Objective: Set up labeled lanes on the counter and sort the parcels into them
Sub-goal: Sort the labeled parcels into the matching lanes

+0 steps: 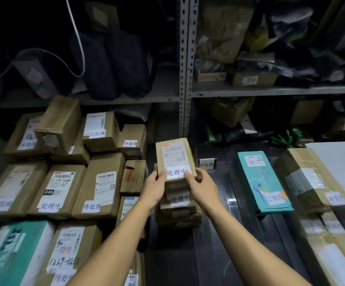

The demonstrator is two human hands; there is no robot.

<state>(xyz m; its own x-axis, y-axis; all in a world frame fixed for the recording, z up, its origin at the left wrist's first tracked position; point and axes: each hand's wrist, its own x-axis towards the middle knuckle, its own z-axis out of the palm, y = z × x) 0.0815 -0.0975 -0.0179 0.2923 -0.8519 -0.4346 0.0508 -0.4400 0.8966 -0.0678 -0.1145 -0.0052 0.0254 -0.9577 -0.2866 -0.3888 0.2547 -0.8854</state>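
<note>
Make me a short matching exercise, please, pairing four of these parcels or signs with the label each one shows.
Things:
1. Box held in both hands
2. Teal parcel on the right
3. Small standing sign on the counter
4. Brown box behind it at the far left, top label

Labels:
A. 待处理
B. 已完成, on a brown box
C. 处理中
D. 已完成, on teal wrapping

Pairs: 1-C, 2-D, 3-A, 4-B

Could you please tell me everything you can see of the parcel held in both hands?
The held parcel is a small brown cardboard box, long side pointing away, tilted up. Its top bears a barcoded shipping label and a white tag reading 处理中. The left hand and right hand grip its near end, above a stack of similar boxes.
</note>
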